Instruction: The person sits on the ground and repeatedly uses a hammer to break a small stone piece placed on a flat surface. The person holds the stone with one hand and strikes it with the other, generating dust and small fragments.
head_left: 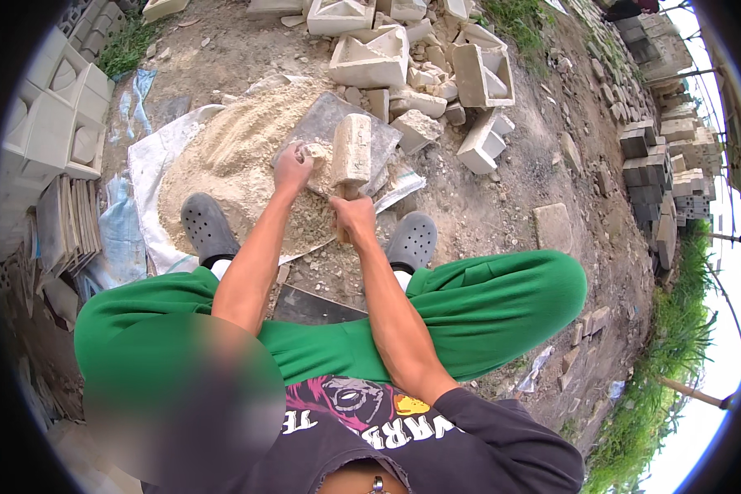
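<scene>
My right hand (355, 217) is wrapped round the short handle of a mallet with a pale, blocky, worn head (351, 150). The head hangs above a flat grey slab (325, 119). Just left of the mallet, my left hand (291, 168) is closed on a small pale stone chunk (317, 154) at the slab's near left side. Beside that hand spreads a heap of pale crushed stone (222, 156), sandy and crumbly. A white sack sheet (150, 156) lies under the heap. Part of the slab is hidden behind the mallet head.
Broken hollow pale blocks (370, 59) and rubble lie beyond the slab. Moulded blocks (58, 107) stack at the left, by thin boards (66, 222). Grey blocks (646, 173) stand at the right. My grey clogs (208, 224) flank the heap; a dark board (313, 306) lies between my legs.
</scene>
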Demonstrator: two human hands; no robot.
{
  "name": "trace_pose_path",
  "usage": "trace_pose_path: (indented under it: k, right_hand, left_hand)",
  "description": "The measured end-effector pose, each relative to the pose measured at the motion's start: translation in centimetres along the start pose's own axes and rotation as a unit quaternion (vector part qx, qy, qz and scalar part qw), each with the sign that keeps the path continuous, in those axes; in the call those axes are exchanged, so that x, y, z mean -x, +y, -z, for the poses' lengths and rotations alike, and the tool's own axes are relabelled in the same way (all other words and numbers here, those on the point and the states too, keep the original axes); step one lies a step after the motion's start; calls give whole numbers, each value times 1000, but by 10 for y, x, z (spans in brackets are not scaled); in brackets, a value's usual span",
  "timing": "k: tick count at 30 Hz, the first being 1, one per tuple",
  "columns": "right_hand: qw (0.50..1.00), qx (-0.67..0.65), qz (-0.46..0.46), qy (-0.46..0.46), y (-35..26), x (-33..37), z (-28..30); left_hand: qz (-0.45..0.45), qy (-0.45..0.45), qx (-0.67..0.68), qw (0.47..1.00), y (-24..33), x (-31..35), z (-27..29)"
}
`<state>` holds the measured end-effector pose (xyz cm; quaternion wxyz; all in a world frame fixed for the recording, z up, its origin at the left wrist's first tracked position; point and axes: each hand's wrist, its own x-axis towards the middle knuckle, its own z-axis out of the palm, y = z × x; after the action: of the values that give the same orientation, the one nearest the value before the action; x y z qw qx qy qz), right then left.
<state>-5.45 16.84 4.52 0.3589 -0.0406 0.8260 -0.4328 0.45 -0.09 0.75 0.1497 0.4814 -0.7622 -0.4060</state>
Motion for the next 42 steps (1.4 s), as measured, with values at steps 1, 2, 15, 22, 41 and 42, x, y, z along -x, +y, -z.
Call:
trace_pose_path:
  k: [1,2,15,22,41,42]
  right_hand:
    - [1000,14,8,23,1,-6,6]
    - [999,-8,29,15,-11,-2,10]
    - [977,45,191,87,-2,-16,-17]
    - [990,25,131,40,-23,-7,-4]
    - [995,14,90,44,-7,-32,-15]
    - [994,-10,100,50,-14,-30,-10]
  left_hand:
    - [-3,22,13,1000,-2,-2,-9]
    - [2,54,24,998,-12,-4,-9]
    - [28,29,0,999,-3,-12,-8]
    - [52,28,37,998,-16,-12,-6]
    - [98,-15,-63,993,4,-28,-2]
    - [104,-24,-62,992,8,-26,-1]
